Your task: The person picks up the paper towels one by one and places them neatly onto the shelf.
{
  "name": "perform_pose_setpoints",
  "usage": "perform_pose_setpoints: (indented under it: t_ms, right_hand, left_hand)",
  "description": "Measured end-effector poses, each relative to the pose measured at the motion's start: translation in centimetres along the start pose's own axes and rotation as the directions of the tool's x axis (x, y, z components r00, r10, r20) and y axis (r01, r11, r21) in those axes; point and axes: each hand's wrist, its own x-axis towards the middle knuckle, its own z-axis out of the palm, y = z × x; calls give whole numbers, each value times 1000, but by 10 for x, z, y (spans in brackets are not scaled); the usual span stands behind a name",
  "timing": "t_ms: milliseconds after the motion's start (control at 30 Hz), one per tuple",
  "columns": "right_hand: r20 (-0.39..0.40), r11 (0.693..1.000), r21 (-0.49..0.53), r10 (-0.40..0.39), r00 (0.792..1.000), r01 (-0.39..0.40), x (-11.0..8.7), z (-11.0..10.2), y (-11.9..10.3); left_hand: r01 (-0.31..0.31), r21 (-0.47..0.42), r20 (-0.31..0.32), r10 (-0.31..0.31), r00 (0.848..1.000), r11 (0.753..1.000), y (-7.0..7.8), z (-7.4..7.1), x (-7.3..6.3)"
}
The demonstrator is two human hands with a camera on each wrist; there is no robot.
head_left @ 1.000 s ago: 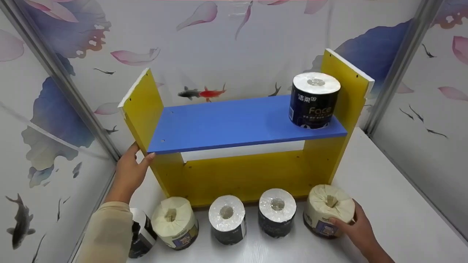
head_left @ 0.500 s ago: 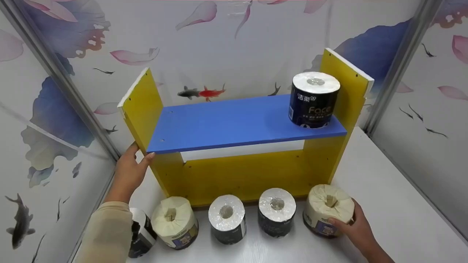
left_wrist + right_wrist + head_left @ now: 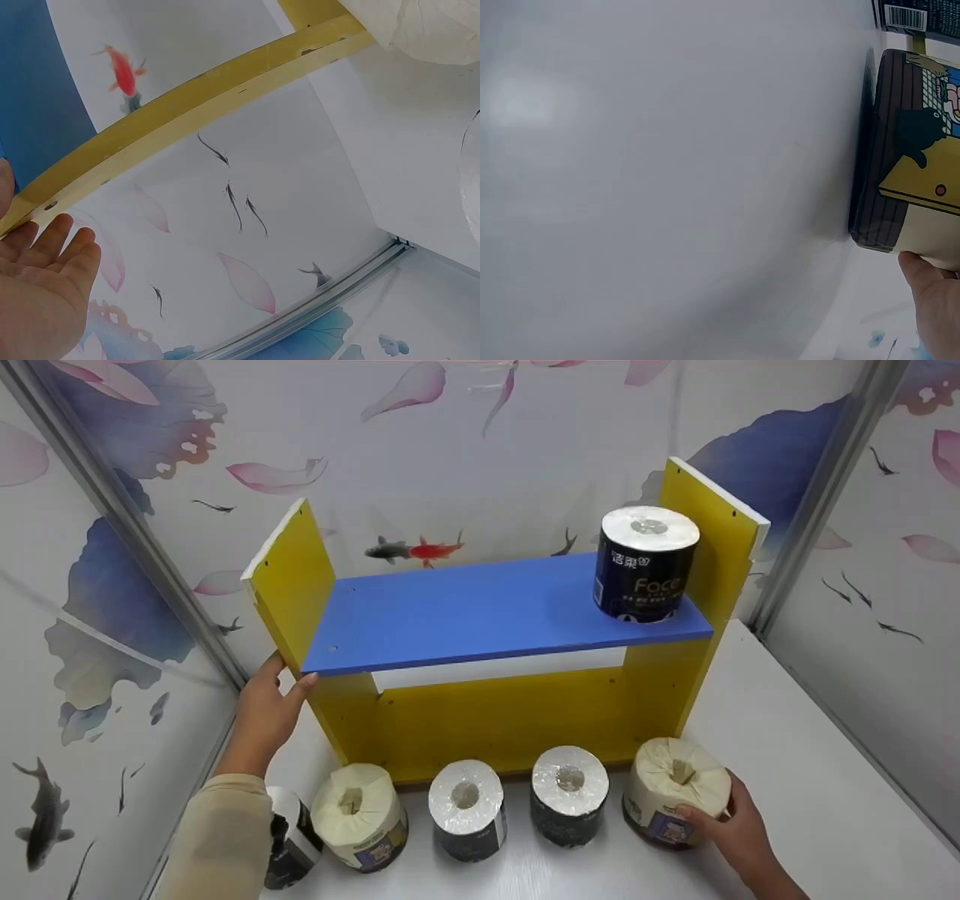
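A small yellow shelf unit with a blue board [image 3: 450, 615] stands on the white table. My left hand [image 3: 270, 712] holds the edge of its left side panel [image 3: 296, 577]; in the left wrist view the fingers [image 3: 56, 247] lie along the panel's outer face. At the front right, my right hand [image 3: 739, 829] grips a cream-wrapped toilet paper roll [image 3: 675, 787], thumb in front and fingers round the far side. That roll stands upright on the table. Up on the blue board, at its right end, sits a dark-wrapped toilet roll [image 3: 646, 570].
Along the shelf's front stand two dark rolls [image 3: 465, 810] with white tops and another cream roll [image 3: 358, 817]. One more dark roll [image 3: 289, 840] is partly hidden by the left sleeve [image 3: 225, 840]. Printed wall panels [image 3: 480, 450] with metal posts [image 3: 817, 495] enclose the table [image 3: 795, 750].
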Motion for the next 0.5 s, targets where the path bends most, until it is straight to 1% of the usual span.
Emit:
perform_pose_setpoints:
  t_ms: [267,500]
  right_hand:
    - [-4,1000,17,18,1000,-18,-2,-1,-3]
    - [-3,1000,12,28,1000,-28,-2,-3,-3]
  left_hand:
    - [13,-2,11,-13,1000,1000,1,0,1]
    - [30,6,17,-30,999,1000,1,0,1]
